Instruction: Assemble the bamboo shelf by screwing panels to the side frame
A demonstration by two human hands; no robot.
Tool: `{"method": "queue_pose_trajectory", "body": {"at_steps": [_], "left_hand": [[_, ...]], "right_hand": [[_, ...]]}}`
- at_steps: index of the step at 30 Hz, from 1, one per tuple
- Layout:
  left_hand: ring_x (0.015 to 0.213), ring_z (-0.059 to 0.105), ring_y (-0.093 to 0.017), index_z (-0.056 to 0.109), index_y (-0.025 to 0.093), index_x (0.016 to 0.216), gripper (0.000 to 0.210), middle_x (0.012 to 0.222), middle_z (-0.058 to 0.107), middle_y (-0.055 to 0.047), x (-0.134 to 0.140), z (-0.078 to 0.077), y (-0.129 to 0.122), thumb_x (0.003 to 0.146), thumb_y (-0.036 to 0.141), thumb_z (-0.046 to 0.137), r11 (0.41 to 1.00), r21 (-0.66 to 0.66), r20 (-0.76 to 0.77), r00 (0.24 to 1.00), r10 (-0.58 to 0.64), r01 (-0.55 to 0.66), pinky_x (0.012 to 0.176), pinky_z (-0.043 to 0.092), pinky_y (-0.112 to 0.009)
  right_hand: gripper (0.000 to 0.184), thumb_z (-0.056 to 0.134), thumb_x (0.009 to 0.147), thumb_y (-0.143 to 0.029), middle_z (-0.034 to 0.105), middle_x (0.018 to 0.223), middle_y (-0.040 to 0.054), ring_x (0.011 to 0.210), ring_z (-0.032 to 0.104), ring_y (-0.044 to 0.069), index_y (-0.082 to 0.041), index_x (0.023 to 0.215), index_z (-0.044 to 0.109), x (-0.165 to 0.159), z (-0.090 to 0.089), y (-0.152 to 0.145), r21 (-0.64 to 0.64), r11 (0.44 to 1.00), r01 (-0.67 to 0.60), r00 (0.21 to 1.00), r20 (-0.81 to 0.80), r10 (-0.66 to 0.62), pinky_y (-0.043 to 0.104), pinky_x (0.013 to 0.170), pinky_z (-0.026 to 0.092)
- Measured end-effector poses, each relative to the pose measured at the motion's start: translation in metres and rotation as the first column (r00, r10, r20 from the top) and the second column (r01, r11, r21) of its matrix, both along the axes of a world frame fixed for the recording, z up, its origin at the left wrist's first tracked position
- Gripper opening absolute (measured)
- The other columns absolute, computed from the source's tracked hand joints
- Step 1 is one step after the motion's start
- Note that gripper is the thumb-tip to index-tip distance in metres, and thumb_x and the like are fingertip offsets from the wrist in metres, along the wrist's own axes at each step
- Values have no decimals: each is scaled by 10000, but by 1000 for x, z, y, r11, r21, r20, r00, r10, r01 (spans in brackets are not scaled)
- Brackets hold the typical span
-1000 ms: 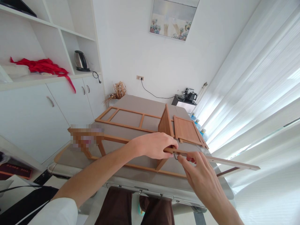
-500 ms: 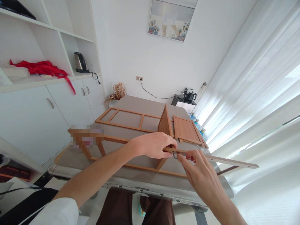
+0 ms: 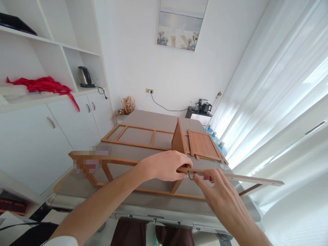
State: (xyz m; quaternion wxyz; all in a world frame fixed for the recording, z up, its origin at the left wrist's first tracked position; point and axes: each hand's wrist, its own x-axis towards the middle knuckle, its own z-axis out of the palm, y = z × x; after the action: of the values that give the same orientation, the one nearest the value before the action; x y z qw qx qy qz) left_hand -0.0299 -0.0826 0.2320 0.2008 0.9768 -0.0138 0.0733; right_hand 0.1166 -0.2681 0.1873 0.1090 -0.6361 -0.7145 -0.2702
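A wooden frame (image 3: 251,179) stands on its side along the near edge of the table, its upper rail running under both hands. My left hand (image 3: 165,166) is closed around that rail near an upright wooden panel (image 3: 178,138). A thin bent metal hex key (image 3: 190,176) meets the rail just right of the left fingertips. My right hand (image 3: 221,189) pinches the key's other end between thumb and fingers, close beneath the rail. The key's tip in the wood is too small to make out.
A flat wooden frame (image 3: 153,138) and a slatted wooden panel (image 3: 205,145) lie farther back on the grey table (image 3: 159,118). Water bottles (image 3: 222,147) stand beyond the right edge, near white curtains (image 3: 256,85). White cabinets (image 3: 66,126) line the left.
The head view has tilted up a little, so the scene sits lower in the picture. Both hands keep their places at the rail, and the hex key's angle looks slightly different.
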Motion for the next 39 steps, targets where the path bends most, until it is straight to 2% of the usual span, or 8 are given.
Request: {"method": "queue_pose_trajectory", "body": {"at_steps": [15,22,25,28,31,33,35,39], "left_hand": [[874,633,-179,631,200,1001,144,1000,688,-35,0,-1,0,884,281,604,1000,-1,-2,1000,7,-7,715,416,-265],[888,636,-183,625,196,1007,140,1018,690,-38,0,1,-1,889,269,606,1000,10,6,1000,1,-1,705,412,-273],[893,637,-186,622,193,1000,138,1017,691,-41,0,0,0,889,273,607,1000,23,11,1000,-9,9,705,410,-273],[900,637,-184,620,195,1002,142,1046,690,-43,0,0,1,875,259,621,1000,13,2,1000,-7,7,685,404,-261],[897,635,-176,619,198,1010,141,1051,690,-35,0,-1,2,880,249,606,1000,1,1,1000,-8,8,685,404,-253],[897,633,-172,618,198,1020,150,1052,689,-31,0,-1,2,884,258,603,1000,-6,6,1000,-8,8,695,409,-252],[897,632,-172,620,197,1021,150,1045,689,-28,0,-1,2,884,257,604,1000,-11,4,1000,-5,5,702,412,-253],[910,631,-176,621,198,1015,145,1059,685,-32,0,-1,1,876,231,596,1000,-18,-2,1000,3,-3,710,415,-259]], "right_hand": [[357,368,804,70,531,824,63,672,468,182,-193,926,576,-5,36,8,-46,995,-85,950,297,94,326,618,352],[201,431,977,-155,601,760,33,679,575,159,-201,909,614,-11,-6,9,-12,995,-99,973,-209,94,279,626,434],[202,465,996,-302,659,716,11,622,625,140,-219,948,643,-21,-28,14,-29,998,-53,790,-613,24,221,536,470],[283,511,962,-443,715,746,35,676,693,173,-213,918,671,-35,-39,20,-81,997,-16,427,-902,-66,208,492,510],[390,532,927,-535,744,844,85,713,720,217,-182,913,696,-47,-42,25,-58,996,-68,54,-997,-54,303,631,593],[444,535,910,-573,746,903,111,703,722,233,-163,926,707,-53,-43,27,-19,996,-85,-93,-995,-26,356,669,605],[460,541,902,-584,747,891,117,711,721,242,-159,917,714,-57,-45,29,7,999,-42,-128,-992,1,368,676,604],[397,561,910,-533,741,802,80,757,698,220,-180,805,709,-65,-51,31,49,990,135,68,-997,40,312,714,565]]}}
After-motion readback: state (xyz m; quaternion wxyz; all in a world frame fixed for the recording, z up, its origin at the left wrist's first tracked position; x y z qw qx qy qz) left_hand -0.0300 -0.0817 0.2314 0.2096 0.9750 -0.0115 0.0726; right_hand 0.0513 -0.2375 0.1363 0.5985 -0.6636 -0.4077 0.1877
